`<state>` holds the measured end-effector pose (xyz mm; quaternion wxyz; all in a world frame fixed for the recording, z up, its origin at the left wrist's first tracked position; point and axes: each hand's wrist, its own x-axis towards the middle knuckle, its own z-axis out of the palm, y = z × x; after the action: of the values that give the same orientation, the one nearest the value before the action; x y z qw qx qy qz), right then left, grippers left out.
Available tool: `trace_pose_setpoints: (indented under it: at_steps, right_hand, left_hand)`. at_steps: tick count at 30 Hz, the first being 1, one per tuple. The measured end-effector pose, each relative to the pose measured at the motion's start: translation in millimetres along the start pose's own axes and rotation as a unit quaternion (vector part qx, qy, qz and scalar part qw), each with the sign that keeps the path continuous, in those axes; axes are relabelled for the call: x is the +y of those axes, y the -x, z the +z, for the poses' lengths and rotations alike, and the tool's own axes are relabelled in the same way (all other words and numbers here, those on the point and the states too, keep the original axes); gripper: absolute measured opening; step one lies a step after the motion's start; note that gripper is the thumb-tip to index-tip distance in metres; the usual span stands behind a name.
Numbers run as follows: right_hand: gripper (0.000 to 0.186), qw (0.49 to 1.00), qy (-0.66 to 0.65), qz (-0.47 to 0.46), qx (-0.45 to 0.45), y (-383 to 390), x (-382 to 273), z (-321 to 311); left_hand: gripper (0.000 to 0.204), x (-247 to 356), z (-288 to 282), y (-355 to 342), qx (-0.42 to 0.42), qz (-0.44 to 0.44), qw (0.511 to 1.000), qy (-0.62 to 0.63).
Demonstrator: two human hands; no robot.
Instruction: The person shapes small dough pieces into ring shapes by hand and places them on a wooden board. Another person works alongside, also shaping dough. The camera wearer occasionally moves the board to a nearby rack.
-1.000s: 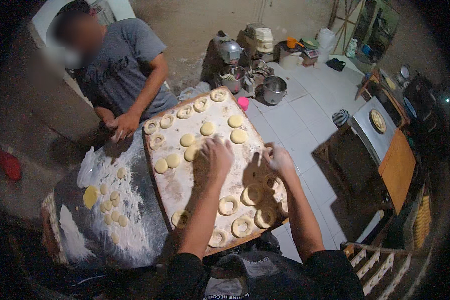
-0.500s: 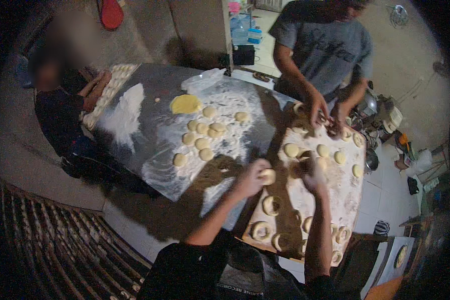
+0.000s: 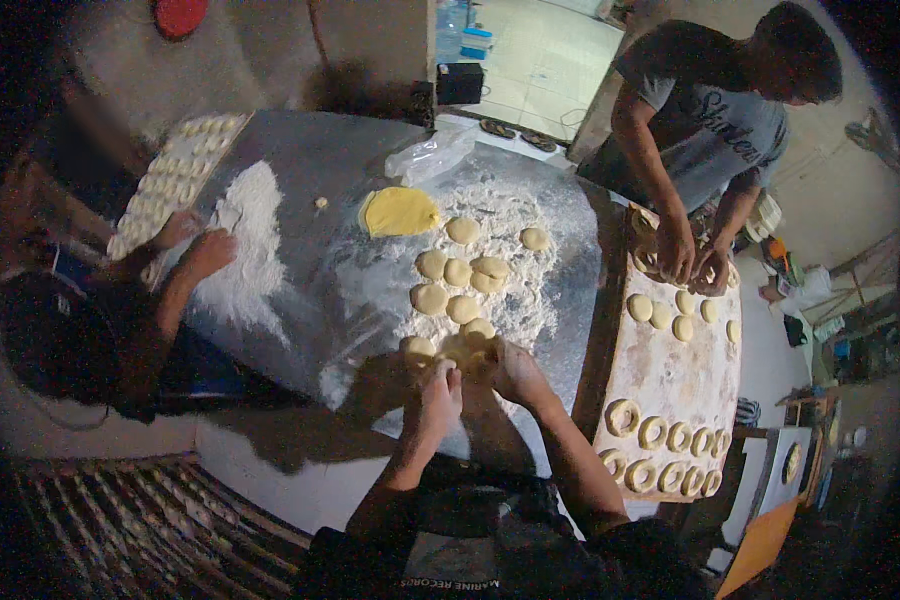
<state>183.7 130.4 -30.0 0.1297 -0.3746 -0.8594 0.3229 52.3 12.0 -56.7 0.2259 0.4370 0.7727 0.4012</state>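
Observation:
My left hand (image 3: 439, 398) is at the near edge of a group of pale dough rounds (image 3: 457, 273) on the floured metal table. Its fingers are closed at a shaded dough round (image 3: 454, 356). Close beside it, my right hand (image 3: 519, 376) curls round the right side of the dough there. The hands' shadow makes it hard to tell one piece from another between them. Another dough round (image 3: 417, 349) lies just left of my left hand. Behind the group is a flat yellow sheet of dough (image 3: 401, 212).
On the right, a floured board (image 3: 670, 378) carries dough rings (image 3: 653, 433) and several rounds. A co-worker's hands (image 3: 692, 262) work at its far end. At left, another person's hands (image 3: 202, 246) are near a flour heap (image 3: 251, 225) and a filled tray (image 3: 178, 172). Clear plastic (image 3: 430, 155) lies behind.
Both my hands have moved left from the board to the dough rounds on the metal table. The view has shifted right. More rings now show on the board, which my arm partly hid before.

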Motion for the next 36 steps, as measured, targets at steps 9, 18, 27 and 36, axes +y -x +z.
trace_pose_setpoints:
  at_steps: [9,18,27,36]
  right_hand:
    - [0.039,0.875,-0.463,0.082,-0.116,13.9,-79.4,-63.8]
    - [0.083,0.968,-0.005,0.061,0.241,-5.5,-73.1,-10.7]
    - [0.051,0.804,-0.594,0.0,0.015,37.0,-63.0,-64.7]
    - [0.06,0.817,-0.542,0.046,0.189,73.8,-48.0,-90.6]
  left_hand:
    - [0.039,51.5,-62.4,-16.9,-0.14,-0.027,0.954,0.264]
    - [0.031,57.1,-66.4,-30.7,-0.178,0.047,0.976,0.12]
    - [0.042,82.8,-30.1,-25.4,-0.085,0.229,0.893,0.377]
    - [0.044,130.2,19.9,-12.8,-0.052,0.26,0.942,0.206]
